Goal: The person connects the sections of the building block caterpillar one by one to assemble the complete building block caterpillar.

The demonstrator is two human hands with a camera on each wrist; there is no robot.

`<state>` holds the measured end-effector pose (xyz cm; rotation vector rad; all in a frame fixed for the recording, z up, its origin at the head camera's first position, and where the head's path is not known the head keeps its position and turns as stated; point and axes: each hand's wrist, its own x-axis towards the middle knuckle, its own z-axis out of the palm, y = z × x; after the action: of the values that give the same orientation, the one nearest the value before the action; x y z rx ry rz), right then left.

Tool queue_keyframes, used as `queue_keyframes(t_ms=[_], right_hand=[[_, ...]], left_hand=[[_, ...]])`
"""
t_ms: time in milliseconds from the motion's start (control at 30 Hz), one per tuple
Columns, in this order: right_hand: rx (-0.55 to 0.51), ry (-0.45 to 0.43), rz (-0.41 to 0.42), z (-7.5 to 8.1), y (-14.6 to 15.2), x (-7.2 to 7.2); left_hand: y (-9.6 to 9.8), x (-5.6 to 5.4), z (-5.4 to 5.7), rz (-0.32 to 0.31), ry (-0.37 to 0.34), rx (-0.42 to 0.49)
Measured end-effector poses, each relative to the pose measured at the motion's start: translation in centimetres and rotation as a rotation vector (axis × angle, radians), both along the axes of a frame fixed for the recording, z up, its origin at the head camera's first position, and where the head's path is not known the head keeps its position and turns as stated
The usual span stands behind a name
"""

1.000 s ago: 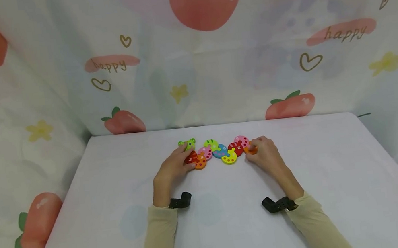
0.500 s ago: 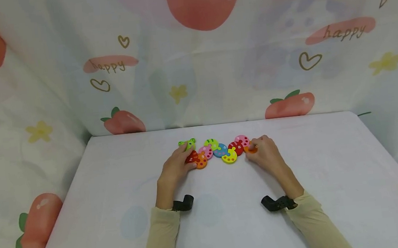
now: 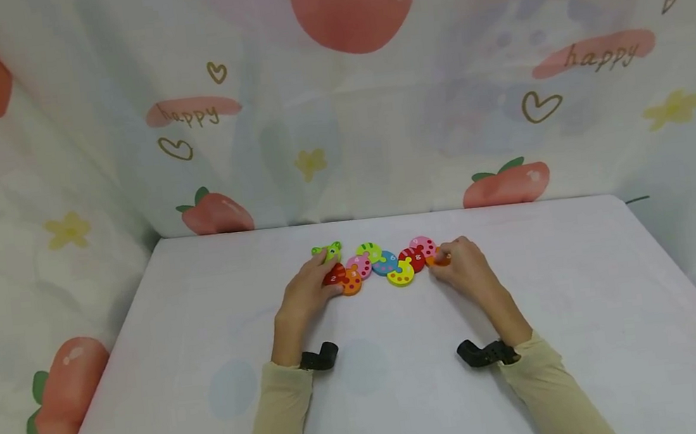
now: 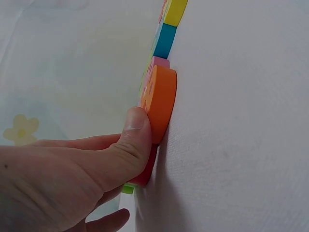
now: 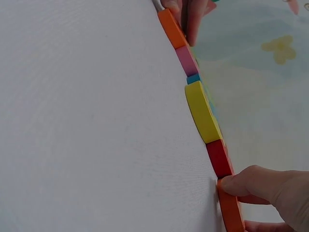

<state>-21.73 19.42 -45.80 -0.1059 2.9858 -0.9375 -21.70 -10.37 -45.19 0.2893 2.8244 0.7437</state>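
A zigzag chain of round, numbered puzzle pieces lies on the white table, like a caterpillar with a green head piece (image 3: pixel 334 250) at its left end. My left hand (image 3: pixel 306 292) grips the red piece (image 3: pixel 332 276) marked 2. Its thumb tip reaches the edge of the orange piece (image 4: pixel 162 99) marked 3. At the chain's right end, my right hand (image 3: pixel 466 268) pinches an orange end piece (image 5: pixel 231 208) beside the red piece (image 5: pixel 219 158). Between the hands run pink (image 3: pixel 362 266), light green (image 3: pixel 369 252), blue (image 3: pixel 385 264) and yellow (image 3: pixel 401 274) pieces, then a second pink one (image 3: pixel 422 246).
The white tabletop (image 3: pixel 405 395) stretches around the chain. Its back edge meets a patterned cloth (image 3: pixel 352 139) with fruit and "happy" prints. A black wrist camera (image 3: pixel 320 356) sits on the left wrist, another black camera (image 3: pixel 482 353) on the right.
The left wrist has shifted slightly right and toward the body while its fingers stay at the red piece. The right hand and the chain look nearly still.
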Motion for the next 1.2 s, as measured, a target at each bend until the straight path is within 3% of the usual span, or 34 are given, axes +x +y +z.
queue_keyframes(t_ms=[567, 900, 1200], right_hand=[[0.003, 0.006, 0.002, -0.42, -0.27, -0.28], [0.041, -0.006, -0.002, -0.12, -0.26, 0.33], [0.146, -0.017, 0.014, -0.11, -0.41, 0.35]], left_hand=[[-0.08, -0.06, -0.19, 0.024, -0.006, -0.016], [-0.03, -0.17, -0.54, -0.031, -0.090, -0.013], [0.18, 0.36, 0.03, -0.034, -0.037, -0.088]])
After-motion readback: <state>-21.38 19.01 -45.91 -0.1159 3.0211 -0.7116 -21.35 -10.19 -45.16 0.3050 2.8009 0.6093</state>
